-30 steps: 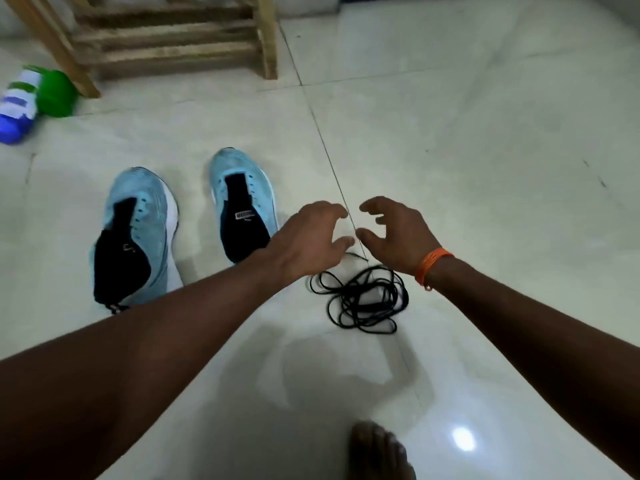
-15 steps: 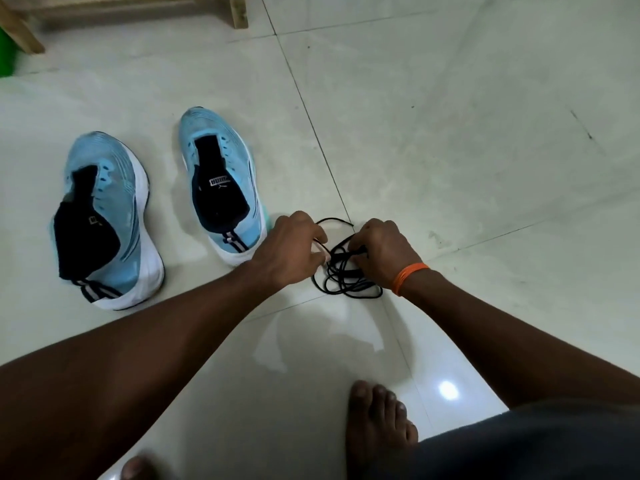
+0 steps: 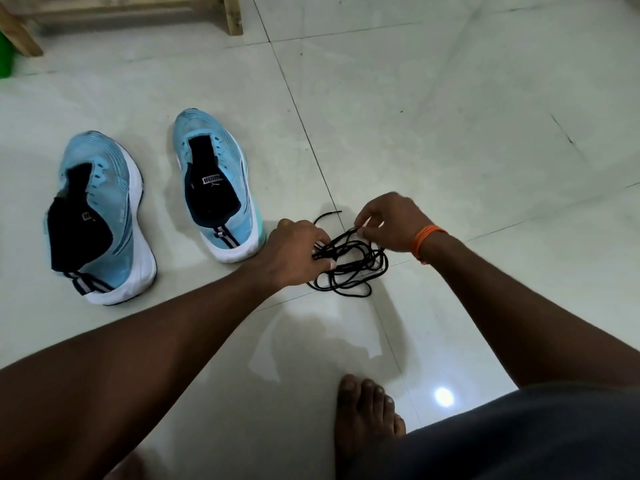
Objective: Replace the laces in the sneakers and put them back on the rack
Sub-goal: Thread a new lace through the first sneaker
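Tiled floor (image 3: 450, 116) holds black laces (image 3: 349, 278); left hand (image 3: 294, 254) and right hand (image 3: 388, 220) pinch strands, seemingly untangling. Next: free one end for sneakers (image 3: 214, 188) at nine o'clock.

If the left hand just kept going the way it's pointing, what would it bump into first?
The left hand is gripping the tangled black shoelaces; straight past them it would likely meet the right hand, which pinches a strand. Depth is unclear.

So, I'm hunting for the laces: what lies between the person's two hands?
In the head view, the black laces lie tangled on the floor between the left hand and right hand, each gripping strands.
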